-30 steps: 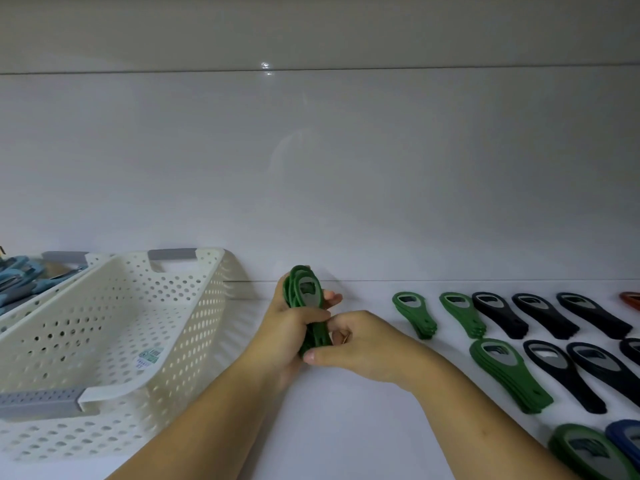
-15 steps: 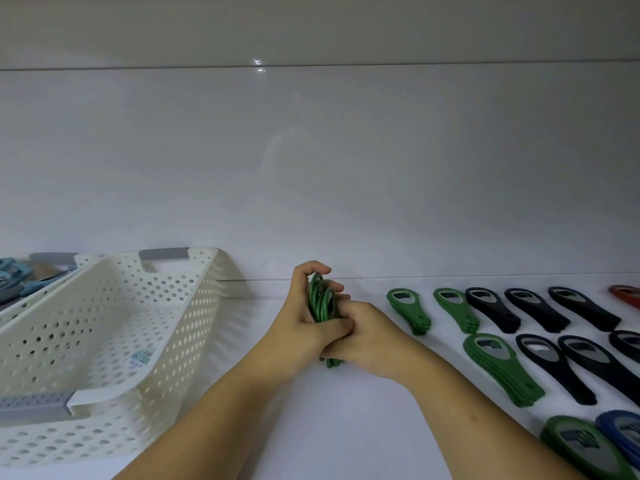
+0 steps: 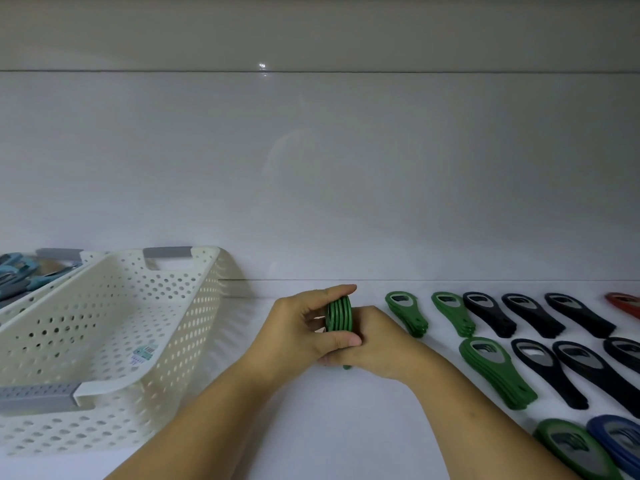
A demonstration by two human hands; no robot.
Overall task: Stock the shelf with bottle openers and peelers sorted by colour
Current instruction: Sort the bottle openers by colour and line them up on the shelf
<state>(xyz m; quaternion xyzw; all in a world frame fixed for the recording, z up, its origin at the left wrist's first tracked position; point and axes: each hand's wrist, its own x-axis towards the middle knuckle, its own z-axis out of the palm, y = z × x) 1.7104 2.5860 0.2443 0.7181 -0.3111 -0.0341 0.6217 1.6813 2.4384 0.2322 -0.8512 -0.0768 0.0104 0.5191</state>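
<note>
- Clamped between both hands, mid-shelf: a stack of green bottle openers (image 3: 340,313), turned on edge, round heads up.
- Left hand (image 3: 298,327) wrapped round the stack, index finger hooked over the top, thumb laid across the near side.
- Right hand (image 3: 377,344) snug against the stack's right face, fingers curled in under the left thumb and gripping too; exact finger placement mostly hidden.
- Lower tip of the stack peeking out below the hands, right down by the white shelf (image 3: 346,427); touching or just clear, impossible to tell.
- Just left of the hands: a white perforated basket (image 3: 114,323) with grey handles, a sticker on its inside.
- Behind it, at the far left edge: a second basket (image 3: 59,253) holding blue tools (image 3: 14,275).
- Off to the right, flat on the shelf: laid-out green stacks (image 3: 405,311), then black openers (image 3: 488,313) in rows beside them.
- Far right edge: a red opener (image 3: 623,301), partly cut off.
- Bottom right corner: one more green opener (image 3: 568,445) next to a blue opener (image 3: 616,441).
</note>
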